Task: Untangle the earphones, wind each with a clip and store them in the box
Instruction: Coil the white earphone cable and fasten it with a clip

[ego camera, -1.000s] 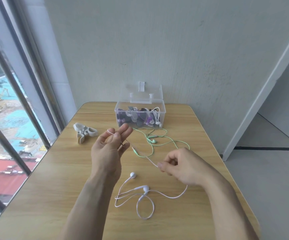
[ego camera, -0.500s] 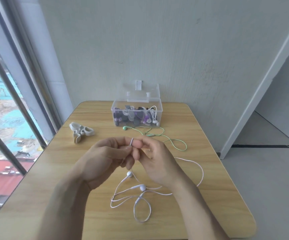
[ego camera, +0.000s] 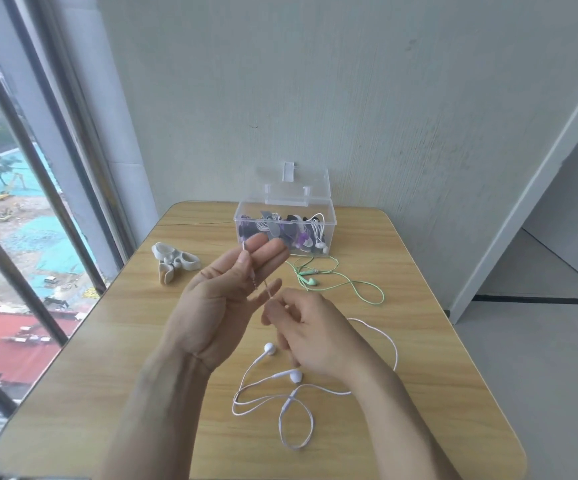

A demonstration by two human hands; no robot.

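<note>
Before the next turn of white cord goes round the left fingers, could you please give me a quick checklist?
1. Left hand fingers straight as a former, thumb pinning the plug end: ok.
2. Right hand pinches the white earphones' cord: ok.
3. Remaining white cord free of knots: cannot tell.
4. Green earphones lie apart from white: ok.
5. Clips on the table: ok.
6. Box lid open: ok.
</note>
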